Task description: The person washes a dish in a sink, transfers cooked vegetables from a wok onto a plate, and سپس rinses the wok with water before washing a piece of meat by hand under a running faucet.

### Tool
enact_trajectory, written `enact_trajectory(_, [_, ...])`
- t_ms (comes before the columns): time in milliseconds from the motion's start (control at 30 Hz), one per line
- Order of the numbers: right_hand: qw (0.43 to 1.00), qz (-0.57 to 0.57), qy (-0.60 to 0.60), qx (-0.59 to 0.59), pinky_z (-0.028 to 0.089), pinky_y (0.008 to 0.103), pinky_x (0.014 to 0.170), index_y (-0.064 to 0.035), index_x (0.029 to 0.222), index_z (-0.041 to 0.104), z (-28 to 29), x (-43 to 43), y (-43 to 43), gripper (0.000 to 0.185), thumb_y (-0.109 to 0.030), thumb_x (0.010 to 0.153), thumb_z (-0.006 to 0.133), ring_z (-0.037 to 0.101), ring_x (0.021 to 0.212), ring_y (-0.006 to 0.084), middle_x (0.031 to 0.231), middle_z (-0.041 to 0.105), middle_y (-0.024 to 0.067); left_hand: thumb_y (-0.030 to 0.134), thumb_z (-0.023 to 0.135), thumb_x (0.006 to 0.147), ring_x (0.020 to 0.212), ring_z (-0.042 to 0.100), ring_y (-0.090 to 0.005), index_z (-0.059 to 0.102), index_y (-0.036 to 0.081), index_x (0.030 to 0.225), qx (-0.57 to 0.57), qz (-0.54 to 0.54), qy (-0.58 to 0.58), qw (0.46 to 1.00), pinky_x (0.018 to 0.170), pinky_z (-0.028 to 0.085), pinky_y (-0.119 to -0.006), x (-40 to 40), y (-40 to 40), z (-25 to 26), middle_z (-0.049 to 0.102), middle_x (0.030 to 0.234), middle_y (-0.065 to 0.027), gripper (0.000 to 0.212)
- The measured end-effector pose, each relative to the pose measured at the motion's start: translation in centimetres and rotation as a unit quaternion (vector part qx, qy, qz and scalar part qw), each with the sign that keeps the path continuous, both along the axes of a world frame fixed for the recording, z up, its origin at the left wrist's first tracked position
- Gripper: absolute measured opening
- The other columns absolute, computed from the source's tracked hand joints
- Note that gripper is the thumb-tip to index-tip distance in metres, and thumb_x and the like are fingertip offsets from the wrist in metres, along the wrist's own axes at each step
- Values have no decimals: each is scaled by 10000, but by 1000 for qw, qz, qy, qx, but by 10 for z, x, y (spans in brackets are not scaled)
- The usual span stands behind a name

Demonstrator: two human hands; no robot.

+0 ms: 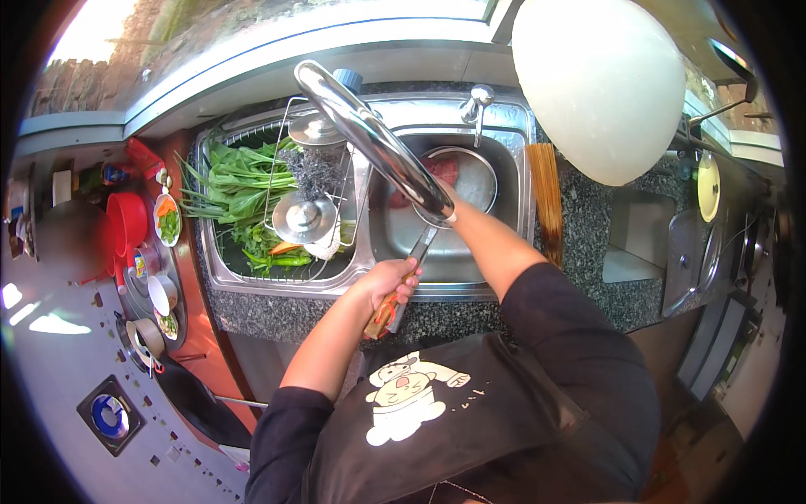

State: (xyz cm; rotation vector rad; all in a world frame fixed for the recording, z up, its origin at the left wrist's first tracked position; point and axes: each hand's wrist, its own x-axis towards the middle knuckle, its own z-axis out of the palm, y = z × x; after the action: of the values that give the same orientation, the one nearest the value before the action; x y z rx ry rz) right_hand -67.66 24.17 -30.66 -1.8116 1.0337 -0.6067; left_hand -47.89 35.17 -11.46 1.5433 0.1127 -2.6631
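Observation:
My left hand (391,283) is closed around a long wood-and-metal handle (381,318) with a red cord on it. The handle slants up to a round metal pan (483,189) in the right sink basin (466,268). Pinkish-red raw meat (444,167) lies in the pan, and a reddish patch shows left of the faucet's curve. My right hand (446,190) reaches into the pan beside the meat. The chrome faucet spout (378,129) covers most of that hand, so its fingers and any grip are hidden.
Leafy greens (242,173), green chillies (277,259) and metal pot lids (305,217) fill the left basin. A soap dispenser (480,101) stands behind; a bundled-stick brush (545,195) lies right. A white rounded object (598,88) hangs overhead. Bowls (163,295) sit left.

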Motion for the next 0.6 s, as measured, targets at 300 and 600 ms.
enact_trajectory(300, [863,-270,427,-2,612,478,816,-125,1401,451,37,-41,19,416,-144,996,546,682,1039,385,1280,534,189,255,496,1111,514,390,-81,489,91,1066,-61,48,-69,995,431,342,-245,3,37,5,484,764,-4,170])
enact_trajectory(600, [781,-350,-207,474,536,440,916,-15,1273,659,84,-28,97,339,-262,1052,585,704,1044,292,1120,743,169,290,509,1107,582,552,-187,524,46,1098,-399,-202,-279,850,498,438,-362,19,83,-27,588,807,-103,244])
